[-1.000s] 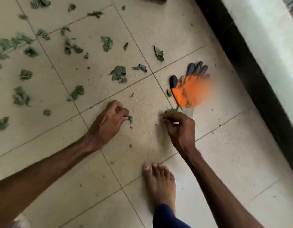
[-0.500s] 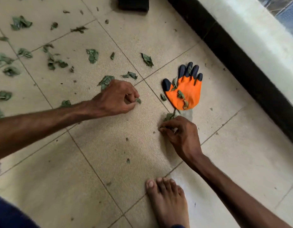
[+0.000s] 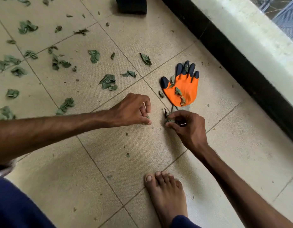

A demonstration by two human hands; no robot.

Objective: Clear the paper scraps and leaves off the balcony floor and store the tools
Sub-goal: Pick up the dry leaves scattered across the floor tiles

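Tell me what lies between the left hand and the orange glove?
Head view: one small leaf scrap sits on the tile between left hand and orange glove, near its thumb.

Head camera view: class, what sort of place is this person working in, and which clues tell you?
Probably a balcony: a tiled floor, a low white parapet with a dark base running along one side, and dry leaves scattered near an orange work glove.

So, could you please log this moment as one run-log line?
phase: hand-picking leaves | left hand: pinches leaf bit | right hand: holds leaf bunch | orange glove: lies flat, leaf scraps on it | loose leaves: many uncollected
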